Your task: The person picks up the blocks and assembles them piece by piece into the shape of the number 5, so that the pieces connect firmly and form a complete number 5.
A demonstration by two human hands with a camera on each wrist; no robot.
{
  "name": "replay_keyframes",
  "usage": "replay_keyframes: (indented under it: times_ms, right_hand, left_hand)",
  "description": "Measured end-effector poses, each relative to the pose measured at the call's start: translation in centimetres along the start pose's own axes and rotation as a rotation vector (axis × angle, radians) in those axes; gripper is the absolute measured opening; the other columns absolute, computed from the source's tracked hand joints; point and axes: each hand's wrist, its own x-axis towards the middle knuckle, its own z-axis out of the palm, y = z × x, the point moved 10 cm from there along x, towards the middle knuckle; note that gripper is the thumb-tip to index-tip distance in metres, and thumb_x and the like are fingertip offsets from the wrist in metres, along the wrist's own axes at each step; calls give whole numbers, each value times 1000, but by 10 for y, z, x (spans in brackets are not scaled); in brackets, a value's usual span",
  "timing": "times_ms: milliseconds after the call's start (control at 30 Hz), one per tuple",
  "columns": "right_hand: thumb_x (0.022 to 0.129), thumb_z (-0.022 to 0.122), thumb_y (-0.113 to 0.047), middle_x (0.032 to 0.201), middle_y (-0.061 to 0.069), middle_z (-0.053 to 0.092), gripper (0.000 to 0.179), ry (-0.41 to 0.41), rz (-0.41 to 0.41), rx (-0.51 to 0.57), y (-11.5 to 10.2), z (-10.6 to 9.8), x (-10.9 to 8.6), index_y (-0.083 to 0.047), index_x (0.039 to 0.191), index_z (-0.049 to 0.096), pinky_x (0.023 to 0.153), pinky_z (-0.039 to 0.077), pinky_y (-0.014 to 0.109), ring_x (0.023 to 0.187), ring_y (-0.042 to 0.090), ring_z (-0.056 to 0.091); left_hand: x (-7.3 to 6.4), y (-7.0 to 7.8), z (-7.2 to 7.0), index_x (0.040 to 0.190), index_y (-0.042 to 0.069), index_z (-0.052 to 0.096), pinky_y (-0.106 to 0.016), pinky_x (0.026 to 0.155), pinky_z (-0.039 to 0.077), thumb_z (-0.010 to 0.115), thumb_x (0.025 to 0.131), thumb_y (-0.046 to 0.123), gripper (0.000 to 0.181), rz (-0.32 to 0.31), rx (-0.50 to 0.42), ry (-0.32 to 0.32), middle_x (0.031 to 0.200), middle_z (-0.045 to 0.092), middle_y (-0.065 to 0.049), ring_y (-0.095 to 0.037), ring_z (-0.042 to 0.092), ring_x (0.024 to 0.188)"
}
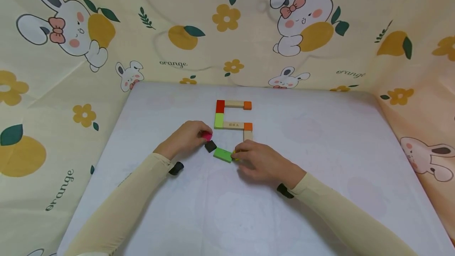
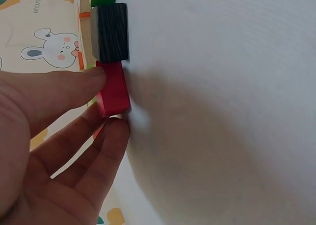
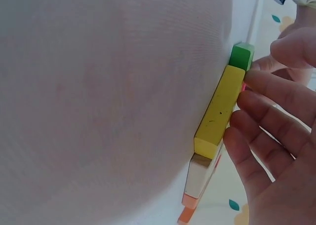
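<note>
My left hand pinches a pink-red block between thumb and fingertips, low over the white tabletop. Against one end of that block stands a black wood-grained block, set at an angle in the head view. A green block lies flat between the two hands. Along the side of a yellow block rest the extended fingertips of my right hand, its thumb held apart. From above, this hand mostly covers the yellow block, which meets the green one at one end and a plain wooden block at the other.
Beyond the hands, a row of blocks bends in a figure-5 outline: orange, plain wood, red, lime, printed wood and another orange. Bunny-patterned cloth hangs behind the white table.
</note>
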Motion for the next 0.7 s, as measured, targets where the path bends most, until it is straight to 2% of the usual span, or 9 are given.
replay_keyframes:
  times_ms: [233,700]
  right_hand:
    - [97,71,-20,127,0,67,36,18,-2,15,0,-2,3,-7,130,78,92,56,34,113,16,57]
    - [96,72,-19,125,0,67,35,21,-26,11,0,-1,5,-7,128,79,95,55,34,112,17,56]
  left_hand:
    - [1,-2,-2,130,4,76,-42,104,55,75,101,5,29,20,0,11,122,74,-8,-26,67,111]
    - [3,-3,-3,129,3,76,-42,102,56,69,104,6,25,22,-2,17,118,74,-6,-24,67,108]
